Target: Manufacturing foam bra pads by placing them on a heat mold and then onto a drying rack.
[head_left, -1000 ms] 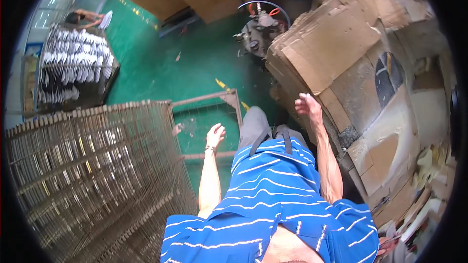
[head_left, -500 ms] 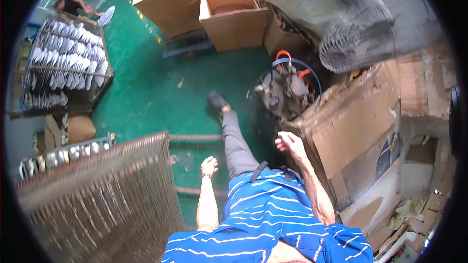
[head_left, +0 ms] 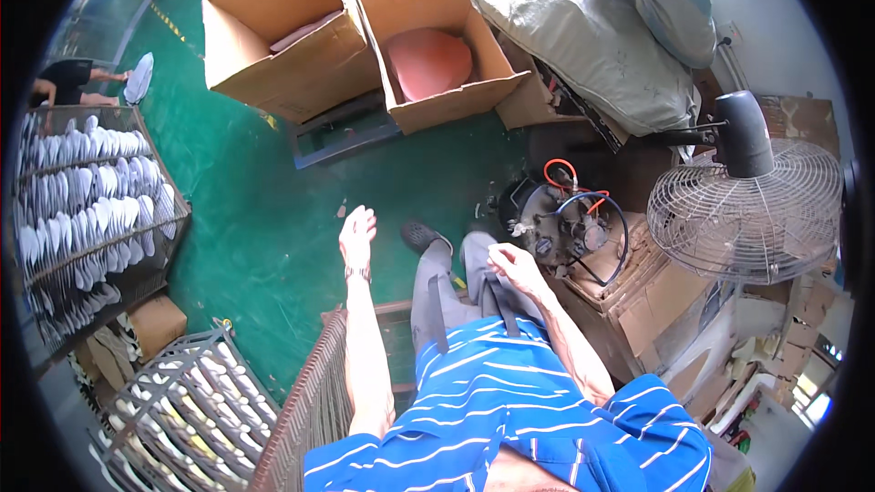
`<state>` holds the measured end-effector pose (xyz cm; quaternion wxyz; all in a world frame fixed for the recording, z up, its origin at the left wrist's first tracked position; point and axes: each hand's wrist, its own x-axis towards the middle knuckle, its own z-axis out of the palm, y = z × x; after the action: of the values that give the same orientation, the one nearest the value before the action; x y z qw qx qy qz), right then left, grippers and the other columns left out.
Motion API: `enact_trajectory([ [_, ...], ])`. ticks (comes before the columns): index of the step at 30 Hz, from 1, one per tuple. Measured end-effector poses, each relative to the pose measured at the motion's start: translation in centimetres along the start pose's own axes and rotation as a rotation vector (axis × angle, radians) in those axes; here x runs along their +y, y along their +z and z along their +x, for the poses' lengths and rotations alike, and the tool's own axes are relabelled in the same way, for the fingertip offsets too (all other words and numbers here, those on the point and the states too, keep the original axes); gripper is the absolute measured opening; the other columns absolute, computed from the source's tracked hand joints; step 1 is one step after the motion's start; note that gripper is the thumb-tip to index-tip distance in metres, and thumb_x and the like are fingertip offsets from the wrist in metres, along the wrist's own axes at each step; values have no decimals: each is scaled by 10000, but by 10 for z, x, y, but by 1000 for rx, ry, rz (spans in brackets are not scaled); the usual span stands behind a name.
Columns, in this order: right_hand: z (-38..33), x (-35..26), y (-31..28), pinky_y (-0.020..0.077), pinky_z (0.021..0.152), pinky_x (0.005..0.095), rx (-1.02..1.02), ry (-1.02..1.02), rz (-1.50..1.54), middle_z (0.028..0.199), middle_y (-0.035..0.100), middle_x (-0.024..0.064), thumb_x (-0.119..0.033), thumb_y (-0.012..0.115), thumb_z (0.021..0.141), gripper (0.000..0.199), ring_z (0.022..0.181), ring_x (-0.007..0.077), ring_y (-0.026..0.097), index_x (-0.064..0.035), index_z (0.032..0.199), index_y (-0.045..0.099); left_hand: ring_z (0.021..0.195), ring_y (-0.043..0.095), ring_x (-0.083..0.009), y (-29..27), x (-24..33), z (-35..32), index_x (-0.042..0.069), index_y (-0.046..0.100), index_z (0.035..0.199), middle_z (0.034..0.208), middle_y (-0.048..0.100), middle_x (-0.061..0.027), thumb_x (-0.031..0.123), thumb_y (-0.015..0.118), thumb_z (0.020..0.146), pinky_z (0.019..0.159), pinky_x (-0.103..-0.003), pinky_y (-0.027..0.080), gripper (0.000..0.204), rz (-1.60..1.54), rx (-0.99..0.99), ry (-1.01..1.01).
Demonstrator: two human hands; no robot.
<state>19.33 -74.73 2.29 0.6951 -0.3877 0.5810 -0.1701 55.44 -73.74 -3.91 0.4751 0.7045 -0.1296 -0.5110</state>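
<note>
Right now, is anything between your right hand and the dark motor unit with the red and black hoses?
Nothing visible does. The right hand hangs beside the grey trouser leg, and the motor unit sits just past it with only open air between them.

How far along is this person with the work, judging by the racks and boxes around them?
Done: the wire racks at left are full of pale shoe soles. In hand: nothing; the left hand is empty and open over the green floor, and the right hand is loosely curled near the small compressor-like machine. Left: the open cardboard box holds only a reddish piece, with room to spare.
</note>
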Motion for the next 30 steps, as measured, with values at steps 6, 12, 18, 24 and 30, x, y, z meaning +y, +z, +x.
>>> enact_trajectory([
  [6, 77, -36, 2, 505, 719, 235, 111, 6, 129, 915, 705, 38, -245, 646, 981, 264, 794, 80, 627, -34, 1136, 675, 1172, 631, -285, 113, 107, 103, -5, 479, 1411, 1315, 614, -183, 246, 518, 1039, 978, -401, 542, 450, -193, -282, 37],
  [12, 205, -57, -15, 496, 652, 223, 230, 143, 317, 909, 704, 45, -267, 651, 981, 286, 725, 77, 616, -34, 1147, 665, 1090, 632, -213, 213, 85, 282, 58, 561, 1224, 1145, 638, -80, 289, 584, 1001, 956, -430, 531, 322, -138, -187, -212],
  [18, 319, -1, -9, 534, 769, 276, 401, 88, 21, 978, 708, 85, -243, 686, 942, 411, 839, 126, 644, -11, 1273, 611, 1425, 310, -405, 261, -11, 472, 44, 253, 1539, 1550, 282, -252, 549, 679, 891, 1110, -599, 348, 926, -3, 33, -598],
  [24, 367, 37, -3, 519, 866, 352, 536, 0, -206, 1123, 642, 179, -181, 689, 890, 490, 939, 254, 630, 35, 1307, 552, 1496, 115, -432, 297, -128, 561, 68, 102, 1583, 1634, 58, -236, 682, 749, 743, 1139, -678, 224, 1225, 33, 137, -754],
  [30, 381, 30, -8, 502, 828, 366, 560, 36, -143, 1061, 612, 183, -248, 671, 904, 513, 924, 280, 613, 40, 1304, 526, 1498, 148, -426, 302, -190, 579, 105, 97, 1586, 1644, 140, -177, 722, 747, 711, 1154, -683, 169, 1253, -289, 96, -703],
])
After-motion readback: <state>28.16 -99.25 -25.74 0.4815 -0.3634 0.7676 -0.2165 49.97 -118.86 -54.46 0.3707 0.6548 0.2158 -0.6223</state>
